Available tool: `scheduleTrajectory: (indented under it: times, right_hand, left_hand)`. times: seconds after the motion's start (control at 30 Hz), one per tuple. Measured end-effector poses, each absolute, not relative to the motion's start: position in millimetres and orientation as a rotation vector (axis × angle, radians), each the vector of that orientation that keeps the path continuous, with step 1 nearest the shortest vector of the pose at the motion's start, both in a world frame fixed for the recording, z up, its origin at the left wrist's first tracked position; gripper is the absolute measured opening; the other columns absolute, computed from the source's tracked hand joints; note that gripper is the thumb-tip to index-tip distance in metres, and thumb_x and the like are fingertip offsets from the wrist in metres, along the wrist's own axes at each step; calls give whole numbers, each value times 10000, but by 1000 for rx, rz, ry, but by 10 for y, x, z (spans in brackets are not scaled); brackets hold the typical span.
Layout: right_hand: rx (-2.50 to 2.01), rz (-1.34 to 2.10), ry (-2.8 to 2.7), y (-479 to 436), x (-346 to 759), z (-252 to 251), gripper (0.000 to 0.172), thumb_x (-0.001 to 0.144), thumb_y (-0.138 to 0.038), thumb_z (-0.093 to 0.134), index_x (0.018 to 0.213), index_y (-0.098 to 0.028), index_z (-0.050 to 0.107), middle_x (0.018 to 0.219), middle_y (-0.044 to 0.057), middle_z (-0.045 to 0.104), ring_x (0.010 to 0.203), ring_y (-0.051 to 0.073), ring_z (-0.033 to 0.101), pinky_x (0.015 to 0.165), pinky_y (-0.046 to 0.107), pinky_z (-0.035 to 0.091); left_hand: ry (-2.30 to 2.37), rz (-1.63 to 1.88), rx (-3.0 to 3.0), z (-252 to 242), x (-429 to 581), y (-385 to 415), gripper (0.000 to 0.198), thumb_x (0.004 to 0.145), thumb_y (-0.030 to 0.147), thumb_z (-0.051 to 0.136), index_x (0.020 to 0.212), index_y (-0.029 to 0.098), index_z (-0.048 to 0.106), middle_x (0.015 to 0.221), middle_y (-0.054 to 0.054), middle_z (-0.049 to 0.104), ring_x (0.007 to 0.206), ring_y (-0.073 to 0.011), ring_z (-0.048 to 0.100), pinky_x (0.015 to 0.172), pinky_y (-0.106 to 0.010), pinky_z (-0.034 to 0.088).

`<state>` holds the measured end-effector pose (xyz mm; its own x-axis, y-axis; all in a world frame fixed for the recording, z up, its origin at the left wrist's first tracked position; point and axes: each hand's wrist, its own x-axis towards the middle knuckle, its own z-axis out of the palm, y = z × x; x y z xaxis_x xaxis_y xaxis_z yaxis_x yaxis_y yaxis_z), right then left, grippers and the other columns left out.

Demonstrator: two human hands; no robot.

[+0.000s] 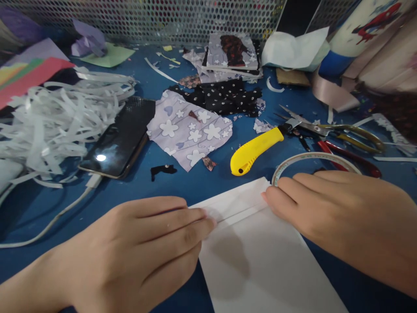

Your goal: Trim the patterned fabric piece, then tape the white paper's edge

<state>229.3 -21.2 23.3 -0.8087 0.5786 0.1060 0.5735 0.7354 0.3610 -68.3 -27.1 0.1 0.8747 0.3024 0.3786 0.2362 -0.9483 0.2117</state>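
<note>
A sheet of white paper point(257, 265) lies before me with a folded upper edge, and a narrow strip runs along the fold. My left hand point(140, 243) is at the paper's left edge, fingers together and fingertips pressed on the fold; its thumb is hidden. My right hand point(332, 208) is curled at the fold's other end, closed around a roll of clear tape point(312, 157). Part of the roll shows above the knuckles. Just beyond the paper lies a yellow box cutter point(257, 152).
Scissors point(312, 126) and a red-handled tool point(335, 156) lie at the right. A phone point(120, 139) on a white cable and a heap of paper strips point(68, 113) are at the left. Patterned scraps point(192, 130) lie ahead, before a perforated metal panel point(146, 19).
</note>
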Motion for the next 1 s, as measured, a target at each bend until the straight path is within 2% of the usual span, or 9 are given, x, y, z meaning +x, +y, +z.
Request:
scheduleTrajectory:
  times: [0.2,0.37,0.7,1.0]
  right_hand:
    - [979,561,2898,-214,2283,239,276,789,15,500,652,-207,587,567,23,507,565,196,428,603,344,255]
    - [966,573,2901,-225,2298,247,272,808,-1,494,669,-211,599,570,17,513,554,200,446,601,343,257]
    - [972,555,2892,-218,2303,224,276,814,0,481,689,-208,612,578,20,527,562,200,445,606,341,260]
    - [982,569,2909,-243,2327,181,274,820,-10,491,667,-213,593,569,16,518,557,201,449,611,346,259]
  left_hand:
    - [418,530,2907,37,-657,-296,209,926,102,516,942,159,716,1348,-57,667,1254,-210,625,1088,-365,518]
    - [345,542,2980,15,-686,-303,193,924,180,526,951,170,717,1388,-61,637,1307,-221,581,1057,-366,544]
    - [328,523,3006,-8,-715,-322,175,906,199,538,977,160,692,1429,-107,599,1365,-250,521,1062,-425,500]
    - [316,522,3022,-24,-710,-315,170,899,225,548,971,157,685,1423,-124,600,1372,-261,510,1041,-437,507]
